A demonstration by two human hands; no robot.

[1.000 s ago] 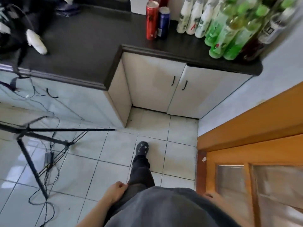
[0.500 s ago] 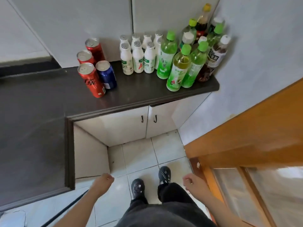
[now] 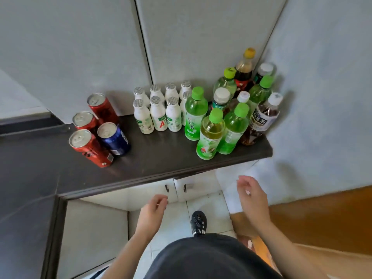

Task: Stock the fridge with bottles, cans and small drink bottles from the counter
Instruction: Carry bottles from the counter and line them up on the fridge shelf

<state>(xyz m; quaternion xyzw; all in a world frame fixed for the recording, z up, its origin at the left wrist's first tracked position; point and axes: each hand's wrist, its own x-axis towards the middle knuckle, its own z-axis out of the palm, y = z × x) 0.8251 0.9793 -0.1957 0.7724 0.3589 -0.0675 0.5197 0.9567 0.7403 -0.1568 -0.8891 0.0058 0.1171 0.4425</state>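
On the dark tabletop [image 3: 161,158] stand red and blue metal cans [image 3: 88,147], small white plastic drink bottles [image 3: 159,115], then tall green-capped bottles [image 3: 233,127], all untouched. The left hand [image 3: 153,210] and right hand [image 3: 251,196], loosely curled and empty, have risen closer; a first pick looks near.

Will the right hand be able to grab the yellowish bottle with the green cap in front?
Probably yes. The right hand hovers empty near the counter edge, and the yellowish bottle stands at the very front of its group with nothing before it.
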